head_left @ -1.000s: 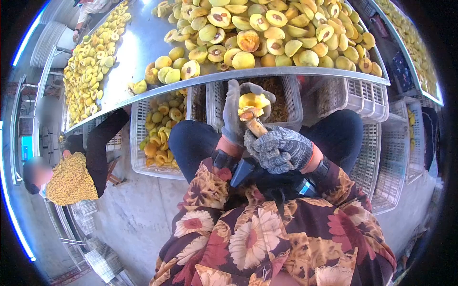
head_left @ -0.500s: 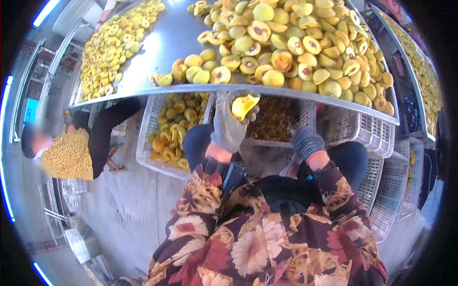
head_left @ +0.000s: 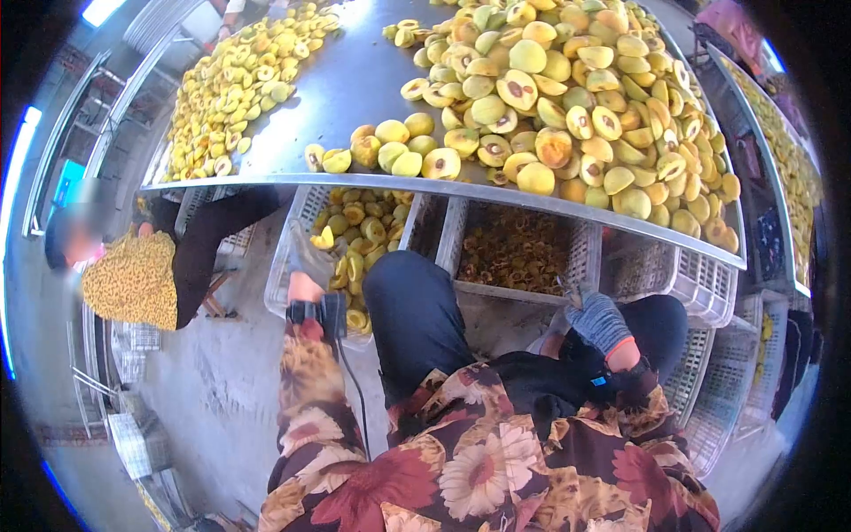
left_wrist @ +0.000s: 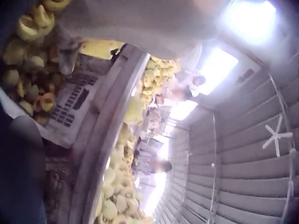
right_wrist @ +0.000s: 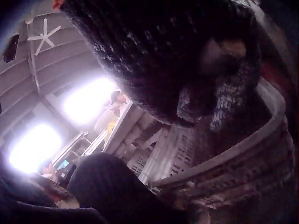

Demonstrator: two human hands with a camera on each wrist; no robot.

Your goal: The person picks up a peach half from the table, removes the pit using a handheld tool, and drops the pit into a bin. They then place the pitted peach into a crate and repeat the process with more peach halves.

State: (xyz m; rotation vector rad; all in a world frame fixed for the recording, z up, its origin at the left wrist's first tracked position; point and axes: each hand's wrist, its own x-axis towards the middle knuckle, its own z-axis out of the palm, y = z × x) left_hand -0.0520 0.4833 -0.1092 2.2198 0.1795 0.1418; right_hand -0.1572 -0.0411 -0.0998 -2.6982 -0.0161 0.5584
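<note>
My gloved left hand (head_left: 312,260) is over the left crate (head_left: 277,288) of peach halves, under the table's edge. It holds a bright yellow peach half (head_left: 324,238) with a ragged, scooped edge. In the left wrist view, that peach half (left_wrist: 100,48) shows beneath the blurred glove, by a fingertip (left_wrist: 68,59). My right hand (head_left: 603,324), in a grey knitted glove, is above the right knee. Its fingers are curled round a wooden-handled pitting tool (head_left: 573,295), mostly hidden by the glove; the handle's end (right_wrist: 233,47) shows in the right wrist view.
A metal table (head_left: 355,84) bears a big heap of peach halves (head_left: 567,97) and a smaller heap (head_left: 239,89) at left. Beneath it, a crate (head_left: 582,257) holds brown pits and scraps. Empty-looking crates (head_left: 700,279) stand at right. Another person (head_left: 133,279) sits at left.
The left hand took the peach half off the tool, then moved left and down over the crate of halves. The right hand drew away to the right with the tool.
</note>
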